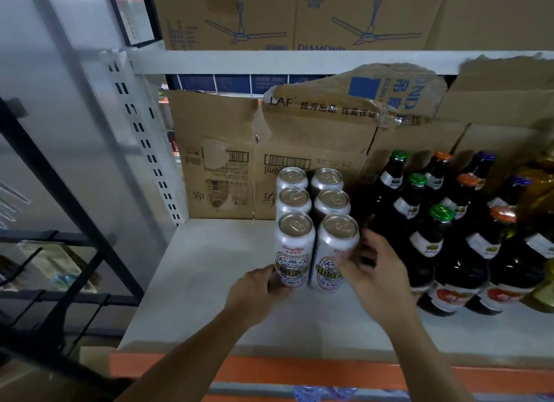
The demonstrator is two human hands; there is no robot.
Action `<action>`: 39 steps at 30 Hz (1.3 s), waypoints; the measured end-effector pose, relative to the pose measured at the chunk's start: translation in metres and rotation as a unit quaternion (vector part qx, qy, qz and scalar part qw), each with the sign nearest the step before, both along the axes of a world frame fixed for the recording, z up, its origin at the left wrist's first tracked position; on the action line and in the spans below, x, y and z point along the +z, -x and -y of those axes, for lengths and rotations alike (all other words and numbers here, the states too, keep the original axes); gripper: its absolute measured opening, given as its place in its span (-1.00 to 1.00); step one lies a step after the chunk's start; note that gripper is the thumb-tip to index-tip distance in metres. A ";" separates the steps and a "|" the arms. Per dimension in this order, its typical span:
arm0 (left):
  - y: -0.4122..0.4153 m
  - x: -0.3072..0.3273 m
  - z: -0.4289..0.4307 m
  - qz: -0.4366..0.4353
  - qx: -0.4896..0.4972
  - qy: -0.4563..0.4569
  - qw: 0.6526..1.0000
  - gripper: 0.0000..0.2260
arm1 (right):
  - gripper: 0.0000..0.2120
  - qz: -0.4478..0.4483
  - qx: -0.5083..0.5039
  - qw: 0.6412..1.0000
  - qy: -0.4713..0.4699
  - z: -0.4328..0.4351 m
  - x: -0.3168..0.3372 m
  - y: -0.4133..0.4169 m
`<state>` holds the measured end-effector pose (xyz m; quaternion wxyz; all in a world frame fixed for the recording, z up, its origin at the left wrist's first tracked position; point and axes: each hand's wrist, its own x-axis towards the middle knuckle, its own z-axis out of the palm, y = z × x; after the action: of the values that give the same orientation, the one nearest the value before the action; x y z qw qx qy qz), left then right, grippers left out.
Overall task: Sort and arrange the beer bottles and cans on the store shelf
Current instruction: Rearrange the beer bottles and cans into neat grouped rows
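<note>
Orange shelf edge (299,371), lower frame: nearest item. Above it, left hand (257,290) curls round the base of the front-left can (295,251). Right hand (371,269), slightly blurred, clasps the side of the front-right can (335,251). Both cans stand upright at centre frame, heading a block of six. Four rear cans (311,191) sit aligned behind. Right of frame: dark bottles (434,236) ranked by cap colour. Sorting appears nearly complete; the front pair probably needs only squaring. Rear: cardboard cartons (224,161).
</note>
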<state>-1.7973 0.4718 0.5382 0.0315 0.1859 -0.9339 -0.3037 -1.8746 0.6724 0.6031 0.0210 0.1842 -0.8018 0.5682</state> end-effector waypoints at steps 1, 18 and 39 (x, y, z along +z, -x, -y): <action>0.000 0.000 0.000 0.000 0.002 0.003 1.000 -0.67 | -0.53 0.005 0.020 0.999 -0.037 -0.001 -0.010 0.001; -0.001 -0.014 -0.007 -0.002 0.030 0.074 0.997 -0.62 | -0.29 -0.034 0.015 0.987 -0.159 0.002 -0.053 0.012; -0.001 -0.003 -0.020 0.034 0.081 0.049 0.995 -0.60 | -0.29 0.011 0.065 0.985 -0.157 -0.015 -0.084 -0.008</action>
<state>-1.7962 0.4918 0.5350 0.0332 0.2691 -0.9301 -0.2479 -1.8666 0.6874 0.5195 -0.0540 0.2308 -0.8675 0.4373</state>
